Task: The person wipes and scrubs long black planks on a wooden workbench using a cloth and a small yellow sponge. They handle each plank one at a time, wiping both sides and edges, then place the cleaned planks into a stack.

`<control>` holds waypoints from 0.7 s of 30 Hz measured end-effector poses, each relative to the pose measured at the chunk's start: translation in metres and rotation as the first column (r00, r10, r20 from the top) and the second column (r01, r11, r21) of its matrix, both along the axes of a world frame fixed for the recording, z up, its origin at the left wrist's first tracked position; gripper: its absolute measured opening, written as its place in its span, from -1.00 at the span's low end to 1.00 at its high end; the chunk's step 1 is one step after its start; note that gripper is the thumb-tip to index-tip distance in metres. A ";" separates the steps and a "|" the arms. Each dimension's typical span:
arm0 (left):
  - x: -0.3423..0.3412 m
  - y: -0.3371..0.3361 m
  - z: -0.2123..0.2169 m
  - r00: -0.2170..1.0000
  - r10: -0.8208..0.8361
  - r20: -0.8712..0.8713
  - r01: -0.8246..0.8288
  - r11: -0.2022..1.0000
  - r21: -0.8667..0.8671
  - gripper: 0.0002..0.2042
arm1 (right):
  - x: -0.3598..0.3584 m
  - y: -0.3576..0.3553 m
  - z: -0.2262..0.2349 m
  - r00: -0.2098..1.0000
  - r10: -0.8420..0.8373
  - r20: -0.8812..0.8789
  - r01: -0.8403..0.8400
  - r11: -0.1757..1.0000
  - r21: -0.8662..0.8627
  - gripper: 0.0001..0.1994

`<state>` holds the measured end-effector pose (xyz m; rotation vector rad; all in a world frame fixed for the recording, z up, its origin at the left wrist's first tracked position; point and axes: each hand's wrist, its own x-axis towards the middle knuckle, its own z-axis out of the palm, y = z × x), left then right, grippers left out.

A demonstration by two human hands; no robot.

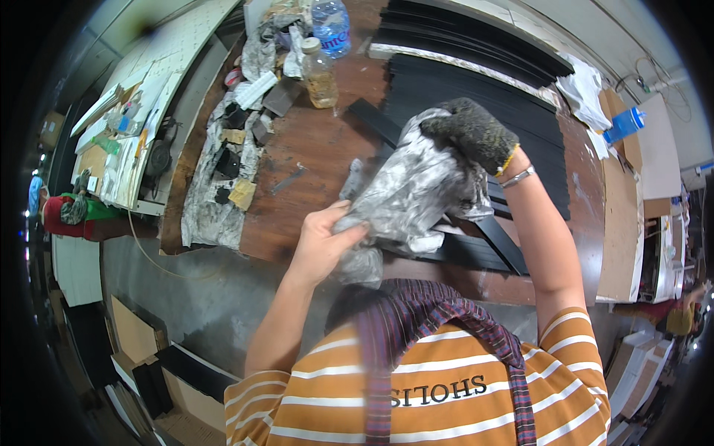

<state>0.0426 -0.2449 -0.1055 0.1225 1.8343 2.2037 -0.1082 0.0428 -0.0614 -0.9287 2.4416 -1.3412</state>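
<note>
Single head-worn fisheye view, steeply downward (very near) over the brown workbench [312,141].

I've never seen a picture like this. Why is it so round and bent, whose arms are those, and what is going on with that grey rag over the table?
There is no machine here. A person wears a wide fisheye camera on the head, looking down, so straight edges curve near the rim. The arms coming up from the bottom are the person's own, above a striped orange shirt. The bare left hand grips the lower end of a crumpled, stained grey cloth. The right hand, in a dark knitted glove, holds the cloth's top. Below lies a brown wooden table with stacked black strips, two plastic bottles and a smudged sheet carrying small blocks.
</note>
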 end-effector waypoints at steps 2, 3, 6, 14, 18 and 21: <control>0.004 -0.019 0.000 0.992 0.094 -0.088 -0.080 0.985 0.150 -0.82 | -0.020 -0.027 -0.019 0.931 -0.049 0.361 0.093 0.990 -0.105 -0.75; 0.007 -0.028 0.000 0.985 0.174 -0.014 -0.166 0.958 0.232 -0.78 | -0.030 -0.041 -0.031 0.882 -0.045 0.468 0.103 0.990 -0.098 -0.77; 0.010 -0.059 0.000 0.952 0.300 0.069 -0.300 0.855 0.424 -0.64 | -0.078 -0.078 -0.064 0.951 0.273 -0.143 -0.249 0.955 0.163 -0.55; -0.009 -0.104 -0.021 0.834 0.536 0.133 -0.533 0.720 0.443 -0.65 | -0.161 -0.177 -0.134 0.837 -0.540 0.088 0.534 0.841 0.083 -0.03; -0.037 -0.110 -0.041 0.799 0.542 0.262 -0.601 0.695 0.396 -0.64 | -0.187 -0.214 -0.144 0.906 -0.424 -0.018 0.410 0.885 -0.220 -0.09; -0.066 -0.112 -0.059 0.759 0.547 0.354 -0.649 0.675 0.349 -0.62 | -0.198 -0.228 -0.139 0.890 -0.455 0.010 0.452 0.883 -0.128 -0.13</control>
